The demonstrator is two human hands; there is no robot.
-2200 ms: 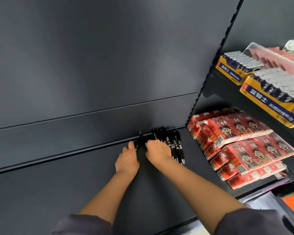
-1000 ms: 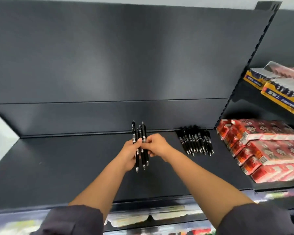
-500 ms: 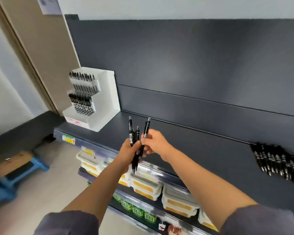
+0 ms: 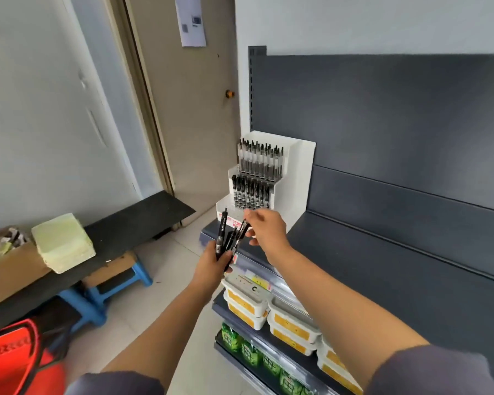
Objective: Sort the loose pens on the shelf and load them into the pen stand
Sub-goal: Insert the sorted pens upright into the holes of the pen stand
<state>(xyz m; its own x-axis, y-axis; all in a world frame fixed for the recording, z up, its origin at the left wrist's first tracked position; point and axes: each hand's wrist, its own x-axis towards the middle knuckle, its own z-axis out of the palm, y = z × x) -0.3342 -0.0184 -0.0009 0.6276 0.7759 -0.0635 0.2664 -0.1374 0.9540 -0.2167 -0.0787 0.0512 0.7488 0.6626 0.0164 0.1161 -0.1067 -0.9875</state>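
"Since the left hand (image 4: pixel 211 262) is wrapped round the black pens (image 4: pixel 221 238), clickers up, I've got them fanned so the right hand (image 4: pixel 264 230) can pick one off."

"Is the right holding anything?"

"Thumb and forefinger pinch the top of a single pen (image 4: pixel 241 233) at the edge of the fan, as far as I can judge. Both hands sit just in front of the pen stand (image 4: pixel 297 178), at the left end of the shelf (image 4: pixel 382 266)."

"Where does it go?"

"Top tier has clear-bodied pens (image 4: pixel 260 159) and the middle tier has dark pens (image 4: pixel 250 192). The lowest step (image 4: pixel 226 205) looks free, so I reckon that's the home for these."

"Anything in the way?"

"Nothing between hand and stand, though the bundle hides part of that bottom step, so I'd tip the left hand aside. Under the shelf edge are white lidded boxes (image 4: pixel 246 300) and green packs (image 4: pixel 251 352). Off left are a door (image 4: pixel 188 109), a black board (image 4: pixel 126 223) over a blue stool (image 4: pixel 103 297), and a red basket (image 4: pixel 12 360). The loose pile isn't in shot."
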